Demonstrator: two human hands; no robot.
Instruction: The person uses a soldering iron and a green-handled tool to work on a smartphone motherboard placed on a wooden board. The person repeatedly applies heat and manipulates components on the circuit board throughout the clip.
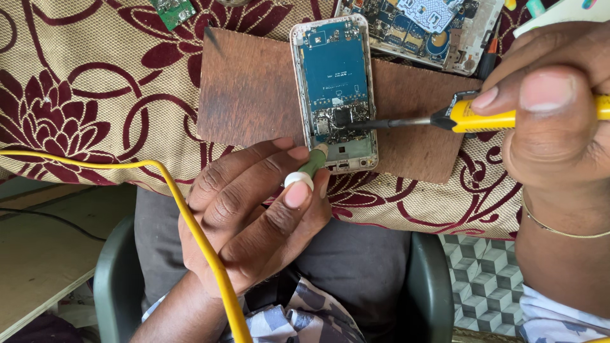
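1. Hidden/cut off: right hand (559, 108) runs off the right edge and its thumb covers part of the yellow-handled tool (483, 119). The tool's dark tip meets the lower part of the opened phone (335, 95), but the exact contact spot is too small to tell. A second opened device (422, 28), far right, is cut by the top edge. A small green board (173, 11), far left, is also cropped.
2. Left hand (254, 216) hides most of a green stick with a white end (305, 173); only the upper part shows, with its tip at the phone's near-left corner.
3. Edges/room: the phone lies upright on a brown wooden board (248, 89) atop a patterned cushion (76, 95). The board has bare room to the phone's left and less to its right. A yellow cable (190, 222) crosses the near left, over the left wrist.
4. Pose: left hand palm-up, fingers curled, pinching the stick. Right hand comes in from the right, fingers pressed together around the tool handle, with a thin bracelet (559, 230) on the wrist.
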